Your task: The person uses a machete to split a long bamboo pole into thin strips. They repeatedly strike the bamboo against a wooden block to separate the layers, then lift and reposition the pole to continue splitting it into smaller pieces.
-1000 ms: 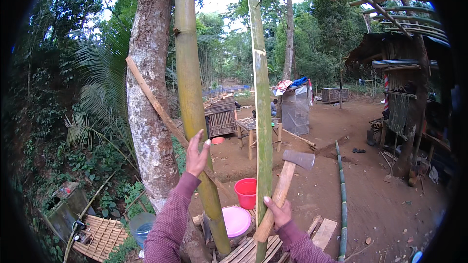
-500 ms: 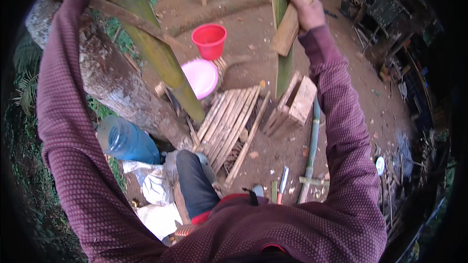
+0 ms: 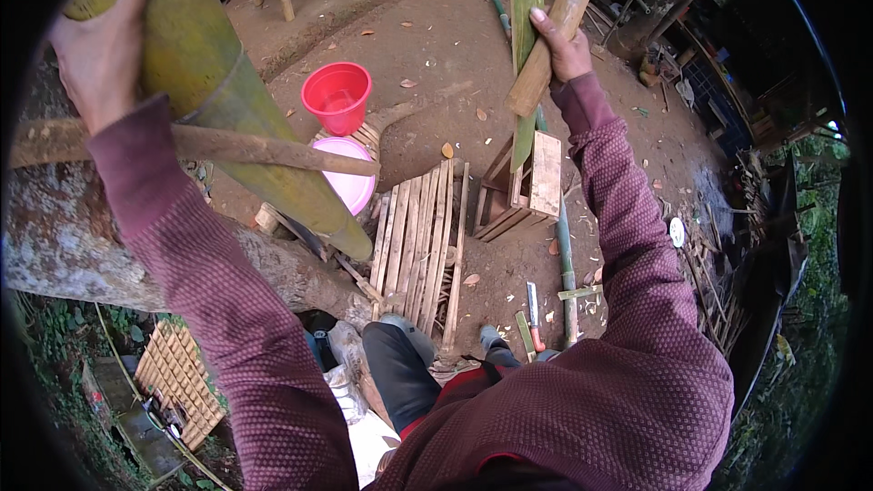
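My left hand [image 3: 105, 59] is wrapped against the side of a thick green-yellow bamboo pole [image 3: 195, 55], which slants down toward the slatted bamboo platform. A flat brown stick [image 3: 273, 147] crosses in front of the pole, by my left wrist. In my right hand [image 3: 568, 50] is a hatchet [image 3: 556, 41], its wooden handle slanting down and its metal head up at the right. The same hand also grips a split green bamboo strip [image 3: 527, 0], with the thumb across it. The strip's lower end is over a wooden crate [image 3: 544, 177].
A red bucket [image 3: 336, 100] and a pink basin [image 3: 353, 184] stand beyond the slatted bamboo platform [image 3: 414, 245]. Near my feet lie a red-handled knife [image 3: 534, 314] and a thin green bamboo pole [image 3: 566, 264]. A mottled trunk [image 3: 82, 245] lies at the left.
My view has shifted, and my left hand now shows fully on the thick bamboo pole, lower in the picture. The hatchet's head has come into sight. Both hands keep hold.
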The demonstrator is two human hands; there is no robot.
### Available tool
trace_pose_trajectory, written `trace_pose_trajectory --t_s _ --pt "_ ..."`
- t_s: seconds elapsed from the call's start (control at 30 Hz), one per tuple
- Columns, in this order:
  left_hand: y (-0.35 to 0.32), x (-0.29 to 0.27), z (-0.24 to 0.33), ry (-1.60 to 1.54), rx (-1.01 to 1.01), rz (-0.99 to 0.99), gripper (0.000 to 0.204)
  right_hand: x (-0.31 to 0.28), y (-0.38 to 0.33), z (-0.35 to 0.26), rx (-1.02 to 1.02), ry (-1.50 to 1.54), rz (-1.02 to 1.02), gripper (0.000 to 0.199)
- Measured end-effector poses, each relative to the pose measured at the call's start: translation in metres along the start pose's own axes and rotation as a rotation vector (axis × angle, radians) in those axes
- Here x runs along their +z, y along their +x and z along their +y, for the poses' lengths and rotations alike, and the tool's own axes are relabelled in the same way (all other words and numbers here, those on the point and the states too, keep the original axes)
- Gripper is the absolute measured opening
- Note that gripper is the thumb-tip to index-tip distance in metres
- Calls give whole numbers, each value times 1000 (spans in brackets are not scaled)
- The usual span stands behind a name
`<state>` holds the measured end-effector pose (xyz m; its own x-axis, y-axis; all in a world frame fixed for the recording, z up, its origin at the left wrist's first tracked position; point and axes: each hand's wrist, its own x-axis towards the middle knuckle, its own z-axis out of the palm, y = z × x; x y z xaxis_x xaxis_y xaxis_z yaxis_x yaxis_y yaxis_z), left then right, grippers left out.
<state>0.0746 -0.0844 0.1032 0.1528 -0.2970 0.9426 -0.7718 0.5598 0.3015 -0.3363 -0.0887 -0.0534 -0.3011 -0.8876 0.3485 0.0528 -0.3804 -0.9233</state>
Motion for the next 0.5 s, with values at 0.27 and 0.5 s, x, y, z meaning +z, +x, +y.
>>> trace_pose_trajectory --t_s 0.27,0.5 --pt "13 0 47 93 -144 -23 105 26 4 -64 94 69 20 49" --pt "21 -3 56 81 -260 -117 111 33 32 -96 60 32 38 54"
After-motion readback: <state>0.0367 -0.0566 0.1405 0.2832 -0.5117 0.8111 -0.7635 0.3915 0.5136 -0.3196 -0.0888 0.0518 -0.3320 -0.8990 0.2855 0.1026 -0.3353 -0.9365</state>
